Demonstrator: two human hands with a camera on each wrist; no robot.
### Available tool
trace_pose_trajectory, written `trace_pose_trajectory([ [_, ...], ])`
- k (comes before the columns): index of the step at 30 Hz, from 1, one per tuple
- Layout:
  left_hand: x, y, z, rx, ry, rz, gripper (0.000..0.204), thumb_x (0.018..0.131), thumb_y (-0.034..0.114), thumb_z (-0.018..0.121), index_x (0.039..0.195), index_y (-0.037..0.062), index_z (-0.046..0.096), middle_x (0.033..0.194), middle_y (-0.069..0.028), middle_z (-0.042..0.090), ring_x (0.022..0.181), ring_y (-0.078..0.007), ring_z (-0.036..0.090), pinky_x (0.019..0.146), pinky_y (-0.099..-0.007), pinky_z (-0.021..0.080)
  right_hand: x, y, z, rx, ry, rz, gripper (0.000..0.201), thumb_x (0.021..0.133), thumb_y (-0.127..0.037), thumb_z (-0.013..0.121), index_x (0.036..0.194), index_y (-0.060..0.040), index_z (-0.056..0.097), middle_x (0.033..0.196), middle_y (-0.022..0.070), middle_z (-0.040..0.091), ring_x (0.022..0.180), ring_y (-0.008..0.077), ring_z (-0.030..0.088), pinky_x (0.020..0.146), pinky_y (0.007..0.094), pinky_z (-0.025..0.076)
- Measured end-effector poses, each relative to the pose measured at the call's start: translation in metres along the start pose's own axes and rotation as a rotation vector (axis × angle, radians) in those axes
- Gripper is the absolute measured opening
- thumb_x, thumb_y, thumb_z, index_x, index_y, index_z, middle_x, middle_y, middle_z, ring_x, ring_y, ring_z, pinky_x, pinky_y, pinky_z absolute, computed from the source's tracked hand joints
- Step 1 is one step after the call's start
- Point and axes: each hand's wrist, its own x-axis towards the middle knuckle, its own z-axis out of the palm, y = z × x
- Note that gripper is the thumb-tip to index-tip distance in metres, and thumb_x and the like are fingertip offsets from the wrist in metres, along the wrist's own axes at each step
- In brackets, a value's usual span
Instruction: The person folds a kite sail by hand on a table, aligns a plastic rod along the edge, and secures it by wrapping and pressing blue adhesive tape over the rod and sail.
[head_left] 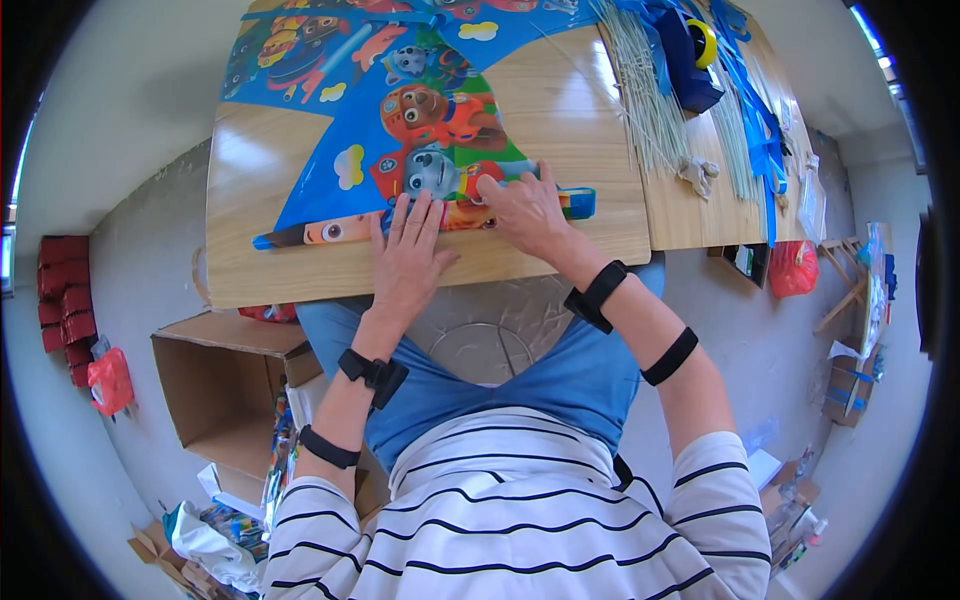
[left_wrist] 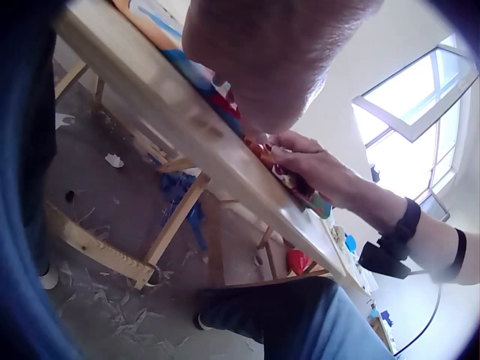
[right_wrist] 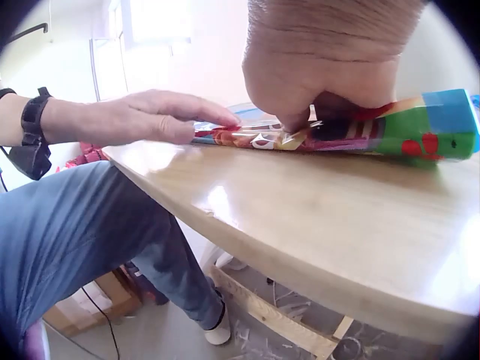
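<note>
2 hands touch a sheet picturing cartoon dogs.

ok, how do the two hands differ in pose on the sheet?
The left hand has its fingers stretched out; the right hand has bent fingers that seem to pinch the folded edge. The left hand sits near that edge's middle, the right hand nearer its right end. Both touch the printed sheet.

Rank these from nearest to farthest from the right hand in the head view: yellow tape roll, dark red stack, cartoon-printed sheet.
1. Cartoon-printed sheet: under the right hand, touching it.
2. Yellow tape roll: ahead, toward the right.
3. Dark red stack: far left, off the table.
</note>
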Motion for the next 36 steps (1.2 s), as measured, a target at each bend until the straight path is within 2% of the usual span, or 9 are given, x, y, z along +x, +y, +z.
trace_pose_trajectory([
  [5,-0.001,-0.001,-0.001,-0.027,0.013,0.000,0.084,0.090,0.036,0.076,0.162,0.0128,0.040,0.169,-0.0073,0.037,0.158,-0.0316,0.029,0.127,-0.0609,0.016,0.000,-0.006,-0.004,0.053,0.002,0.095,0.017,0.097,-0.021,0.066,0.108,-0.0128,0.057,0.074,0.0155,0.070,0.088,0.0427,0.069,0.102,0.0693,0.038],
  [11,0.000,-0.002,0.003,-0.019,0.043,0.001,0.084,0.085,0.039,0.079,0.158,0.0125,0.047,0.166,-0.0075,0.042,0.156,-0.0308,0.034,0.126,-0.0612,0.016,-0.007,-0.016,-0.014,-0.057,0.015,0.162,0.025,0.098,-0.031,0.066,0.111,-0.0107,0.060,0.107,0.0177,0.070,0.107,0.0376,0.065,0.108,0.0676,0.039],
  [17,-0.001,0.002,0.003,-0.034,0.071,-0.029,0.073,0.090,0.036,0.074,0.154,0.0110,0.052,0.164,-0.0076,0.044,0.156,-0.0302,0.034,0.126,-0.0623,0.015,-0.022,-0.050,-0.010,-0.024,0.156,-0.210,0.063,0.094,-0.037,0.070,0.148,-0.0095,0.054,0.153,0.0191,0.050,0.146,0.0362,0.043,0.124,0.0601,0.025],
  [18,-0.002,0.001,0.004,-0.031,0.076,-0.021,0.071,0.091,0.035,0.073,0.154,0.0104,0.052,0.165,-0.0079,0.044,0.156,-0.0303,0.033,0.126,-0.0626,0.014,-0.023,-0.052,-0.002,0.036,0.049,-0.184,0.082,0.090,-0.040,0.073,0.158,-0.0068,0.043,0.166,0.0194,0.037,0.157,0.0363,0.029,0.128,0.0575,0.019],
  [21,-0.005,-0.009,0.005,-0.130,0.075,0.013,0.063,0.095,0.028,0.069,0.152,0.0086,0.053,0.164,-0.0094,0.044,0.156,-0.0308,0.032,0.125,-0.0634,0.015,-0.030,-0.050,0.014,0.048,-0.017,-0.140,0.091,0.087,-0.042,0.075,0.160,-0.0032,0.038,0.170,0.0193,0.030,0.160,0.0357,0.023,0.129,0.0569,0.016],
  [27,-0.024,-0.102,-0.030,0.121,0.268,-0.109,0.043,0.094,0.013,0.063,0.136,0.0068,0.062,0.148,-0.0118,0.058,0.143,-0.0316,0.048,0.120,-0.0562,0.027,-0.030,-0.050,0.016,0.008,-0.031,-0.146,0.097,0.088,-0.045,0.073,0.163,-0.0011,0.031,0.174,0.0180,0.023,0.162,0.0358,0.017,0.130,0.0564,0.011],
  [29,-0.028,-0.148,-0.057,0.031,0.279,-0.345,0.029,0.093,0.010,0.063,0.121,0.0086,0.070,0.129,-0.0117,0.069,0.125,-0.0326,0.060,0.111,-0.0530,0.037,-0.031,-0.050,0.015,-0.002,-0.029,-0.154,0.096,0.090,-0.047,0.071,0.164,-0.0014,0.030,0.174,0.0177,0.022,0.162,0.0358,0.016,0.130,0.0563,0.011],
  [31,-0.040,-0.197,-0.068,0.045,0.352,-0.314,0.020,0.092,0.009,0.065,0.110,0.0079,0.074,0.113,-0.0116,0.073,0.109,-0.0343,0.065,0.098,-0.0505,0.046,-0.031,-0.047,0.016,-0.017,-0.026,-0.164,0.095,0.092,-0.050,0.068,0.164,-0.0017,0.029,0.174,0.0176,0.022,0.163,0.0356,0.016,0.130,0.0565,0.011],
  [36,-0.042,-0.245,-0.073,-0.212,0.242,-0.469,0.015,0.088,0.015,0.073,0.101,0.0077,0.075,0.105,-0.0151,0.070,0.106,-0.0355,0.064,0.089,-0.0470,0.051,-0.032,-0.050,0.012,-0.060,-0.078,-0.144,0.095,0.094,-0.055,0.061,0.165,-0.0021,0.028,0.174,0.0171,0.022,0.163,0.0348,0.015,0.130,0.0562,0.011],
])
